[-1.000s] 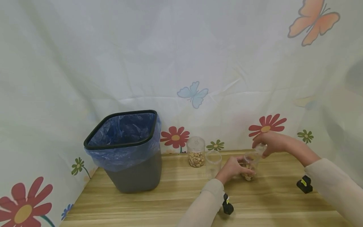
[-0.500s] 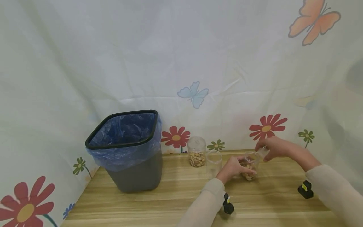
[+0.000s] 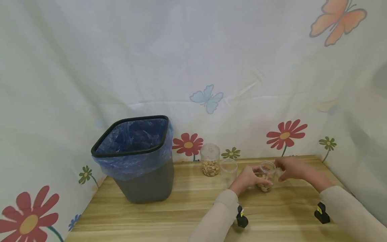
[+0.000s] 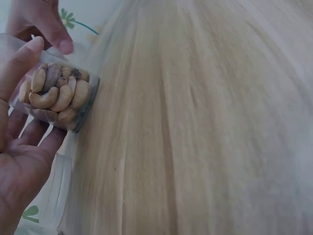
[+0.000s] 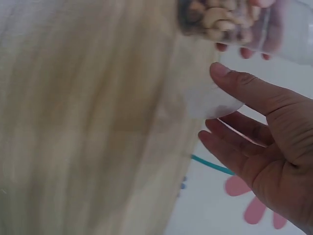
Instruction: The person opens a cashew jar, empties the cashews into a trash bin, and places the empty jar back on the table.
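My left hand (image 3: 248,178) grips a clear jar (image 3: 267,167) that stands open-topped on the wooden table. Cashews and other nuts (image 4: 59,93) fill its lower part, with my fingers on one side and my thumb on the other. Right beside it, my right hand (image 3: 292,168) pinches a clear, whitish lid (image 5: 214,102) between thumb and fingers, low near the table's back edge. An uncovered clear jar (image 3: 228,173) stands to the left of my left hand; no nuts show in it. Behind that is a covered jar of nuts (image 3: 210,161).
A grey bin (image 3: 145,185) with a blue liner bag (image 3: 136,168) stands at the left of the wooden table (image 3: 169,218). A white curtain (image 3: 151,67) printed with flowers and butterflies closes off the back and sides.
My right hand has come down with the lid, from above the jar's rim to near the tabletop on its right. The left hand stays on the jar.
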The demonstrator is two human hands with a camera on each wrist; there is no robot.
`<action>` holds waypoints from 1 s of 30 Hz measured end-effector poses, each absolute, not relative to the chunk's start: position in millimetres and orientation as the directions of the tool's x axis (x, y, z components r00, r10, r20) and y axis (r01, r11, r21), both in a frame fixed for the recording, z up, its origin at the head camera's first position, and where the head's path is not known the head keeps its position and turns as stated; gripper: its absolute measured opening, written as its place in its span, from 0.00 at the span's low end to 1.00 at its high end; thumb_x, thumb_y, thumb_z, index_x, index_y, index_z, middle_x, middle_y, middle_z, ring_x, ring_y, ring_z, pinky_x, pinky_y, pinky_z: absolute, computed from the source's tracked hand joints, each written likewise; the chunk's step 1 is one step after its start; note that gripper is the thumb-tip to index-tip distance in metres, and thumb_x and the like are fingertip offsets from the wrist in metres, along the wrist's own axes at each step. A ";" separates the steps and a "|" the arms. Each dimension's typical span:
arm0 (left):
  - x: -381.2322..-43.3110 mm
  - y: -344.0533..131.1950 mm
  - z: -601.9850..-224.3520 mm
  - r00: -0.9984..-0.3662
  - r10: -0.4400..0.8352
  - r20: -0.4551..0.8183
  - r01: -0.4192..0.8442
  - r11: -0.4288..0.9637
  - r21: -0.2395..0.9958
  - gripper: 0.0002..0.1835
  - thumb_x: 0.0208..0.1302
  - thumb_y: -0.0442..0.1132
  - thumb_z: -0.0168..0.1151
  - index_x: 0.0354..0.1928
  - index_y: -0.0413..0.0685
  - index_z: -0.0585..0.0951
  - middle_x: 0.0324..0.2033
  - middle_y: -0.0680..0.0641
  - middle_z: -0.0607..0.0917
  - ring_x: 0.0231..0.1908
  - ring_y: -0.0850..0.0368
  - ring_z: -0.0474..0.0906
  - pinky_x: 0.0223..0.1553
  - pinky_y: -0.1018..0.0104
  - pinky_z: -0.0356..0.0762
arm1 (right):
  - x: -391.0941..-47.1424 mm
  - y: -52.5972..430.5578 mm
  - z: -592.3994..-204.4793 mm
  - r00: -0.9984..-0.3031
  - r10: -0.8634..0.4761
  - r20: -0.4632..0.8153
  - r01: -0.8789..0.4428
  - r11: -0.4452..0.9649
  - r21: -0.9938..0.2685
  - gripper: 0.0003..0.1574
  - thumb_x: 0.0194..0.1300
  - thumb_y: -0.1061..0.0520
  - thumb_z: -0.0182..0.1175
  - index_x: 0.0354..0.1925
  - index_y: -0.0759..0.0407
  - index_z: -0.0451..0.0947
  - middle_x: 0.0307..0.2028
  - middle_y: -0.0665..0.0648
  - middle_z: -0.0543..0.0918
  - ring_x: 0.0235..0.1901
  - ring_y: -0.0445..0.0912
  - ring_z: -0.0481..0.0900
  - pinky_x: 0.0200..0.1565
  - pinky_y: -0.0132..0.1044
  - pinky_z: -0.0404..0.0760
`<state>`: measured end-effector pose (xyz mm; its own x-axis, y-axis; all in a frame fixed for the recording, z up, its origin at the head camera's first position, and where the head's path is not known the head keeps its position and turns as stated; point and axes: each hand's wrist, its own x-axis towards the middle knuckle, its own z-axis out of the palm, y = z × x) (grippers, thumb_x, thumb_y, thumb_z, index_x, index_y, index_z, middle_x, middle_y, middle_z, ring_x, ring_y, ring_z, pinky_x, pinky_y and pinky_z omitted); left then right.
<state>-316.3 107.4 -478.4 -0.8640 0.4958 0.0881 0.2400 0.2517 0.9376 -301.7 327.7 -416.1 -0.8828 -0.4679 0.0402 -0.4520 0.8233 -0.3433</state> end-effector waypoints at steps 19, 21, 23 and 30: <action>-316.1 102.8 -474.2 -0.866 0.495 0.078 0.232 0.258 0.938 0.20 0.48 0.38 0.84 0.43 0.66 0.89 0.34 0.63 0.86 0.37 0.70 0.80 0.42 0.72 0.77 | -301.9 340.4 -456.7 -0.919 -0.323 0.227 -0.391 0.828 -0.402 0.30 0.48 0.54 0.81 0.39 0.69 0.75 0.33 0.59 0.81 0.31 0.46 0.75 0.33 0.42 0.78; -315.6 102.6 -474.4 -0.867 0.491 0.078 0.235 0.265 0.935 0.20 0.47 0.38 0.84 0.43 0.67 0.89 0.34 0.64 0.86 0.37 0.70 0.79 0.42 0.72 0.76 | -302.1 343.9 -462.7 -0.917 -0.341 0.208 -0.397 0.839 -0.373 0.30 0.47 0.54 0.81 0.40 0.70 0.78 0.31 0.56 0.80 0.30 0.45 0.74 0.33 0.42 0.77; -315.4 102.2 -475.0 -0.868 0.491 0.076 0.235 0.271 0.934 0.21 0.47 0.39 0.84 0.42 0.68 0.89 0.34 0.64 0.86 0.37 0.70 0.80 0.42 0.72 0.77 | -302.1 346.9 -468.5 -0.911 -0.365 0.191 -0.410 0.844 -0.345 0.32 0.47 0.53 0.81 0.43 0.72 0.80 0.31 0.54 0.80 0.30 0.44 0.72 0.33 0.40 0.76; -315.0 101.9 -477.1 -0.867 0.493 0.071 0.227 0.264 0.937 0.21 0.47 0.38 0.84 0.43 0.68 0.89 0.35 0.64 0.86 0.38 0.70 0.80 0.42 0.71 0.77 | -302.1 349.9 -474.3 -0.902 -0.391 0.181 -0.430 0.843 -0.324 0.32 0.47 0.51 0.82 0.44 0.73 0.85 0.31 0.52 0.83 0.30 0.42 0.73 0.32 0.38 0.76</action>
